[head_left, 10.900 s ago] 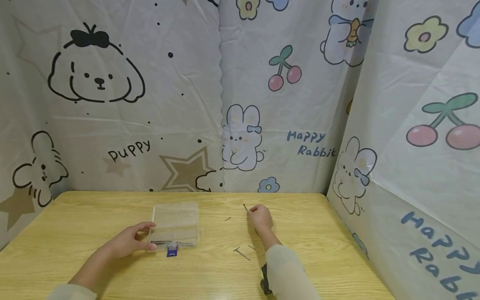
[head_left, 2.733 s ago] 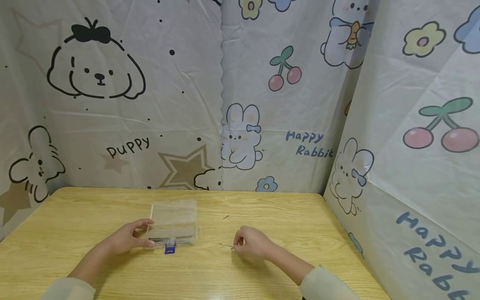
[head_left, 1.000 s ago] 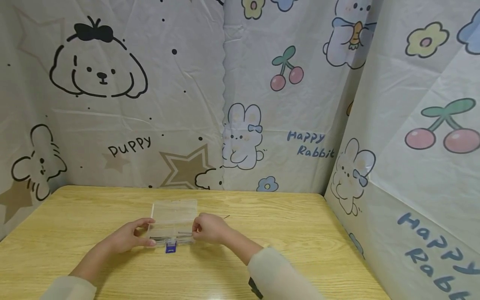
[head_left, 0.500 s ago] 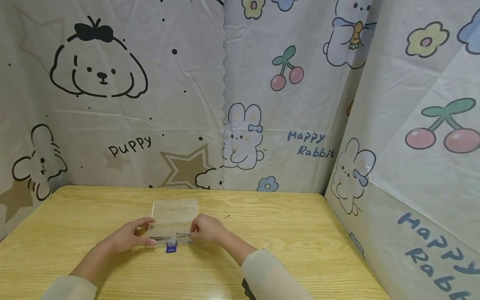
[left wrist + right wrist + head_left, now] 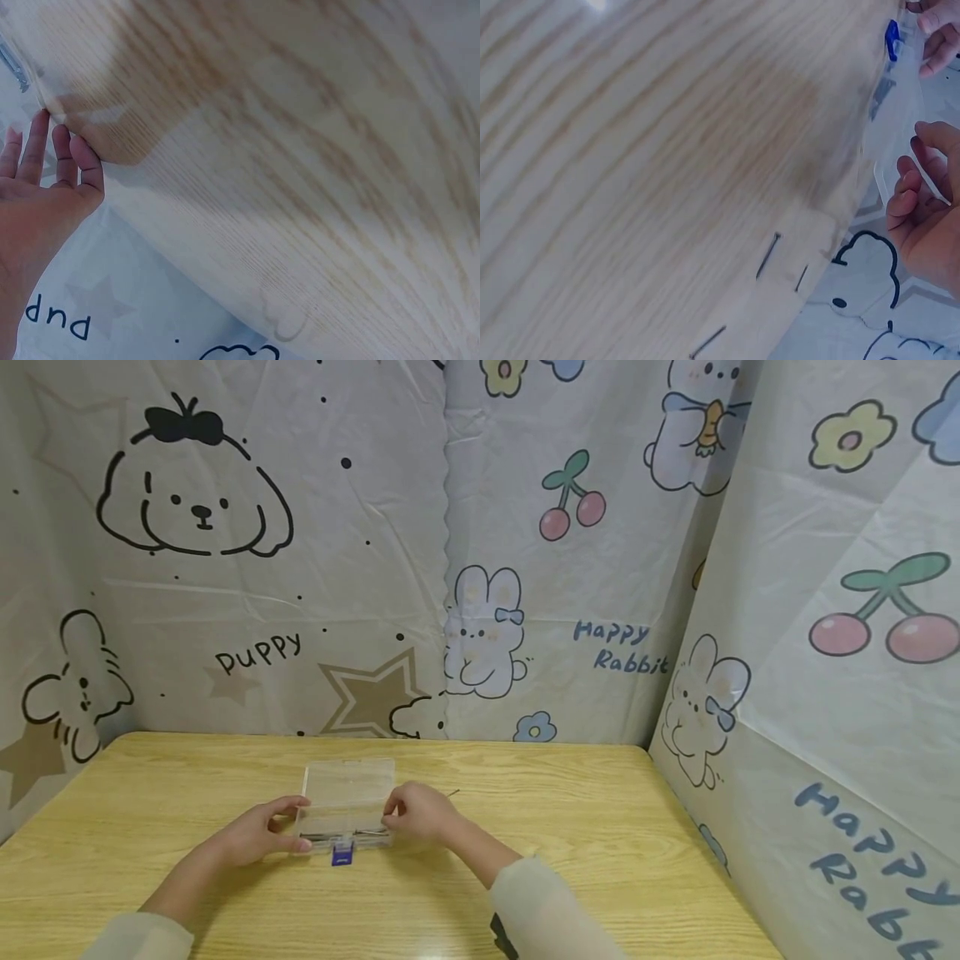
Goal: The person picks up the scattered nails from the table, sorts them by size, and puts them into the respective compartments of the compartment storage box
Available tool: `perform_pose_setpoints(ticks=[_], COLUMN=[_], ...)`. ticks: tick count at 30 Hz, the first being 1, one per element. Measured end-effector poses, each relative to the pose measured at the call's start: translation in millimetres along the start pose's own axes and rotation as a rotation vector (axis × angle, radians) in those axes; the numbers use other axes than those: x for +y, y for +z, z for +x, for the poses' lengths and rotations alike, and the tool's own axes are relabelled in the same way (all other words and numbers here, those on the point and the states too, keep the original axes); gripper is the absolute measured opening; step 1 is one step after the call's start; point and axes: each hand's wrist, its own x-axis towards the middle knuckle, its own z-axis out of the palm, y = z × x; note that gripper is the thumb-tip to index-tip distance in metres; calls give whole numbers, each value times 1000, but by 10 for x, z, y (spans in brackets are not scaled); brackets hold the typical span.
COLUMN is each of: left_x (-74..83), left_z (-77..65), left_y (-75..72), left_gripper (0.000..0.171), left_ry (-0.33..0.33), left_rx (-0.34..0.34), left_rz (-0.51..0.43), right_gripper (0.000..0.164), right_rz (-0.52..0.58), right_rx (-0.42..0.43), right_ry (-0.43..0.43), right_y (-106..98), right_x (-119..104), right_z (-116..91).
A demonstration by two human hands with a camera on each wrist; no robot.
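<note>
A clear plastic box [image 5: 348,781] stands on the wooden table with a blue latch [image 5: 342,853] at its front. Several nails [image 5: 370,832] lie inside along its front part. My left hand [image 5: 255,837] holds the box at its left end, thumb at the front corner and fingers farther back. Over the box's right end hovers my right hand [image 5: 422,812], fingers loosely bent; I see nothing held between them. Just beyond that hand, a small nail [image 5: 454,792] lies on the table. In the right wrist view, a few loose nails [image 5: 768,255] show on the tabletop.
The wood-grain table [image 5: 247,910] ends at a back edge against a printed cloth curtain [image 5: 360,568]. Another curtain side [image 5: 847,710] hangs along the right. A dark wrist band [image 5: 502,935] shows beneath the right sleeve.
Nails once scattered on the right are gone from there in the head view. My right hand brought a nail to the box, let it go inside, and lifted slightly. My left hand stayed.
</note>
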Motion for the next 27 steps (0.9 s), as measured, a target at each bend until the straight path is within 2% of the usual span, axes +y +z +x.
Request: perform_pose_setpoints(ticks=[4, 12, 27], left_x=[9, 35, -3], left_z=[-3, -10, 0], left_y=[-5, -10, 3], left_gripper=[76, 76, 76], left_ry=[-7, -22, 2], left_rx=[0, 7, -2], left_rz=[-3, -4, -41], right_gripper=[14, 13, 12], right_rz=[13, 29, 69], right_rx=[2, 11, 28], right_ry=[0, 61, 88], right_y=[-76, -176, -281], right_x=[62, 237, 580], right_z=[-46, -165, -467])
